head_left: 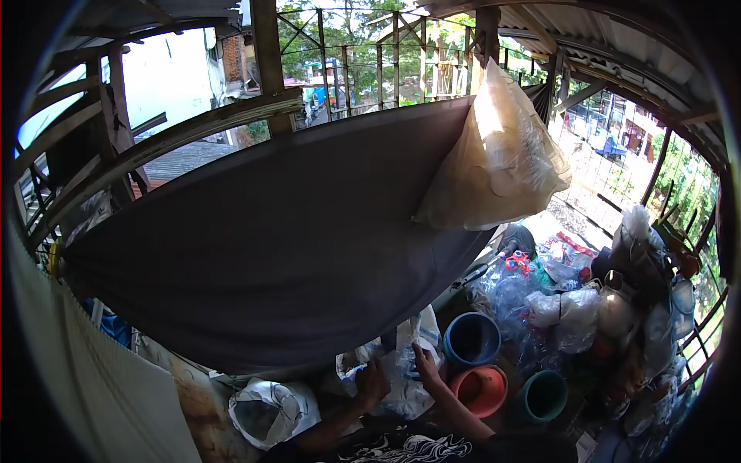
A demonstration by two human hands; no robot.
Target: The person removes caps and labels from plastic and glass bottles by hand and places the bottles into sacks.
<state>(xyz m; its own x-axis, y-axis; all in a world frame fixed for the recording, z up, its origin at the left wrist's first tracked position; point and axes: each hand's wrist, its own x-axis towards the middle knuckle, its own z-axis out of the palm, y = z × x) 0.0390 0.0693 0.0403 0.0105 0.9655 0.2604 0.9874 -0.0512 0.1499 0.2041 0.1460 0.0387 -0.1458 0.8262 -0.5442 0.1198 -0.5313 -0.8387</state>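
My left hand point(373, 383) is at the bottom middle, in shade, with its fingers curled. What it holds, if anything, is hidden. A little to the right, my right hand point(425, 364) is raised with its fingers stretched out and nothing visible in its grip. Behind and between the hands are a white sack point(407, 392) and crumpled clear plastic. Left of my forearm stands an open white sack point(272, 413). Just right of my right hand are a blue bucket point(472, 339) and an orange bucket point(478, 390).
A dark cloth point(285, 247) hangs across the middle. A full translucent bag point(502, 158) hangs at its right end. A green bucket point(542, 397) stands at lower right, beside piled clear plastic bottles and bags point(571, 309). Wooden beams point(166, 158) and metal bars frame the space.
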